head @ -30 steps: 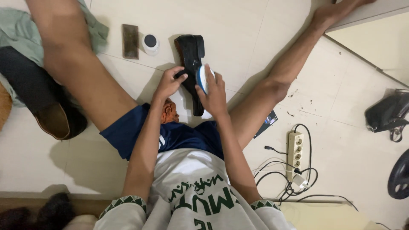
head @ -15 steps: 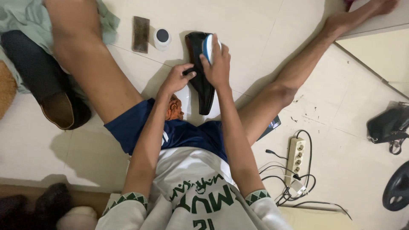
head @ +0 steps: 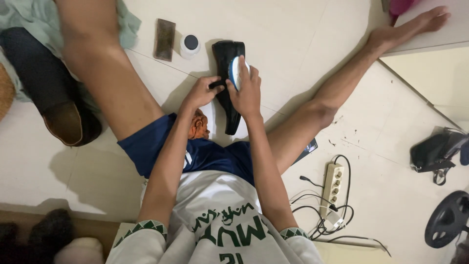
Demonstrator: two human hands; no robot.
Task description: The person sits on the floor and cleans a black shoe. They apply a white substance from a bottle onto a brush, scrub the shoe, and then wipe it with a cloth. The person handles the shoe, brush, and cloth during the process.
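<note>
My left hand (head: pixel 202 92) holds the black shoe (head: pixel 229 85) at its left edge, fingers closed narrow on it. The shoe lies on the white floor (head: pixel 303 44) between my legs, its long axis pointing away from me, directly under both hands. My right hand (head: pixel 246 90) is on top, fingers wrapped around a white and blue brush (head: pixel 236 72) pressed on it. The shoe looks dark, smooth, a little shiny.

A home, by the look of it: a pale tiled floor (head: pixel 303 44) where a person sits barefoot, a white power strip (head: pixel 332 188) with tangled cables beside them, clothing (head: pixel 14 19) heaped at the floor's left edge.
</note>
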